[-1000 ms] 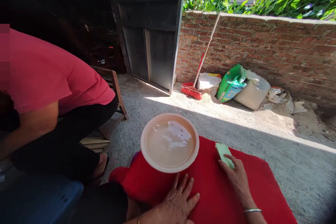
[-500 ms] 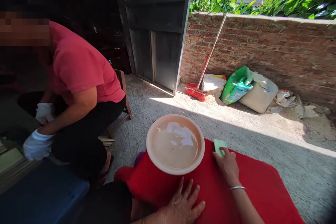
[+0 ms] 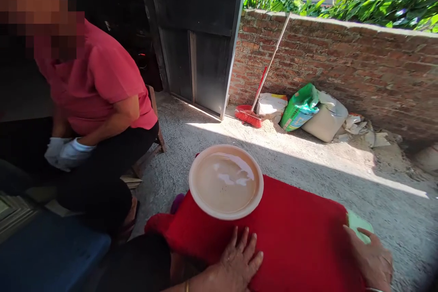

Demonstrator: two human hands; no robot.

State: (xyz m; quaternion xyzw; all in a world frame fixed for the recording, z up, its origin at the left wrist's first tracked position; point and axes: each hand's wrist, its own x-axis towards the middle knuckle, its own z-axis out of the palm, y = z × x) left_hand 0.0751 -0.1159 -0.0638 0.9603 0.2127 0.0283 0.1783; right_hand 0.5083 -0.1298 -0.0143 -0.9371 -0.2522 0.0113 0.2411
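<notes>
My left hand point(image 3: 239, 258) lies flat on a red cloth surface point(image 3: 294, 223) with its fingers spread, holding nothing. At the cloth's far right edge, my right hand point(image 3: 372, 258) grips a pale green, flat rectangular piece point(image 3: 361, 224). Its exact kind is unclear, and the palm hides its near part. Beyond my left fingertips stands a round, pale pink basin point(image 3: 194, 191) with clear water and a few dark specks in it. The basin rests partly on the far left corner of the red cloth.
To the left sits a co-worker in a pink shirt point(image 3: 112, 70), white-gloved hands point(image 3: 70, 153) together. Stacked flat pieces point(image 3: 15, 216) and a dark blue surface point(image 3: 65, 246) lie at lower left. A red broom point(image 3: 253, 118) and sacks point(image 3: 325, 116) stand against the brick wall point(image 3: 342, 61).
My right hand has slid right across the red cloth to its edge with the green piece. My left hand stays put. The co-worker sits more upright, gloved hands drawn together.
</notes>
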